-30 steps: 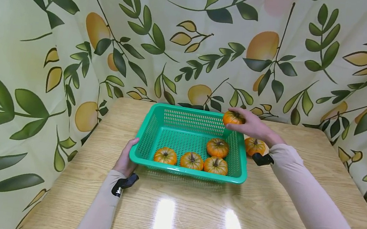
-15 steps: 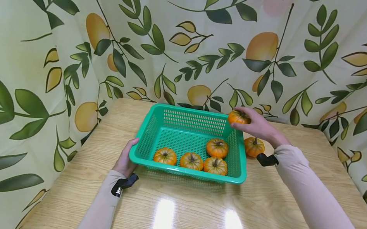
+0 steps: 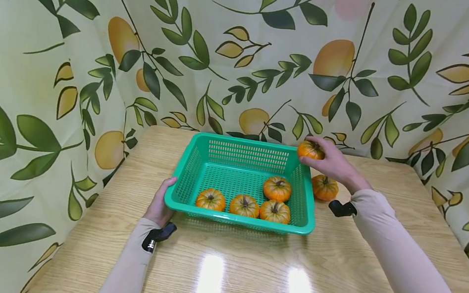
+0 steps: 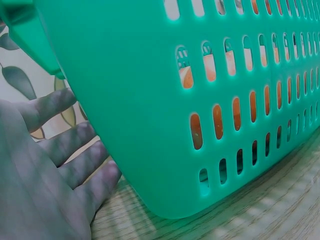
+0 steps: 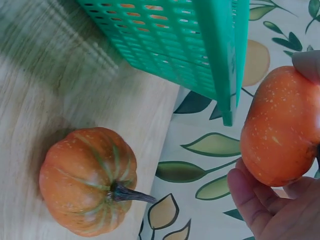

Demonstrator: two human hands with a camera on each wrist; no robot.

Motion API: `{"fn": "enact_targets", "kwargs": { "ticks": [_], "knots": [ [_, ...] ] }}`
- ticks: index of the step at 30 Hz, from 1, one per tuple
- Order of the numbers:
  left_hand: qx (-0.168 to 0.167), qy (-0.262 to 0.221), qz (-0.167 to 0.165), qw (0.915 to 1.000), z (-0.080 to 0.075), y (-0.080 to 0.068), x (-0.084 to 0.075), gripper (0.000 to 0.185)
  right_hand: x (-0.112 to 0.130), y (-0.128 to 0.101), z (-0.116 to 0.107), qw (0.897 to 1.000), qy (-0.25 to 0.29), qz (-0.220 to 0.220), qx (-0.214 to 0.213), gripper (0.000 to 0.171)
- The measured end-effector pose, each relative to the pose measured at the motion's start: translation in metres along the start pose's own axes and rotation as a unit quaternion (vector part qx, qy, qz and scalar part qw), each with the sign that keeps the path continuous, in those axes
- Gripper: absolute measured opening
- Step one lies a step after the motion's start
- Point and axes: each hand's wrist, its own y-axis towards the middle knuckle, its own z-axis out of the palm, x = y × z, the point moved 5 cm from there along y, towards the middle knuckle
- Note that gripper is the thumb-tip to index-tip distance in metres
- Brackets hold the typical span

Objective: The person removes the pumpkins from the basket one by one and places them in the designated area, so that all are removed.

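Observation:
A green plastic basket (image 3: 238, 219) with slotted sides stands on the table. My left hand (image 3: 159, 205) is at its left side near the front corner; in the left wrist view the fingers (image 4: 82, 160) lie fairly straight against the outer wall, and the thumb is not clearly seen. My right hand (image 3: 332, 161) grips a small orange pumpkin (image 3: 309, 150) above the basket's back right corner, thumb and fingers on either side of it. Several small pumpkins (image 3: 277, 188) sit inside the basket, at the front and right.
Another pumpkin (image 3: 324, 188) rests on the wooden table (image 3: 252, 279) just outside the basket's right wall, under my right forearm; its dark stem shows in the right wrist view. A leaf-and-fruit patterned cloth (image 3: 263, 70) rises behind the table's back edge.
My right hand has moved a little to the right with the pumpkin in its grip, from over the back rim toward the corner. The left hand and the basket stay nearly still.

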Motion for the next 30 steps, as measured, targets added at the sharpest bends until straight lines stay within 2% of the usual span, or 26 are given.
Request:
{"fn": "enact_targets", "kwargs": {
  "ticks": [8, 16, 21, 30],
  "knots": [
    [0.003, -0.001, -0.002, 1.0, 0.0, 0.001, 0.002, 0.062, -0.007, -0.002, -0.002, 1.0, 0.02, -0.004, -0.015, 0.071],
    [0.001, 0.003, 0.001, 1.0, 0.0, 0.001, 0.0, 0.061, -0.013, -0.01, -0.005, 0.998, 0.046, 0.035, -0.008, 0.094],
    [0.002, 0.004, 0.0, 1.0, 0.001, 0.0, -0.001, 0.062, -0.019, -0.012, -0.007, 0.997, 0.049, 0.055, -0.013, 0.101],
    [-0.002, 0.007, 0.005, 1.0, 0.002, -0.002, -0.002, 0.063, -0.027, -0.015, -0.008, 0.994, 0.069, 0.075, -0.042, 0.093]
  ]
}}
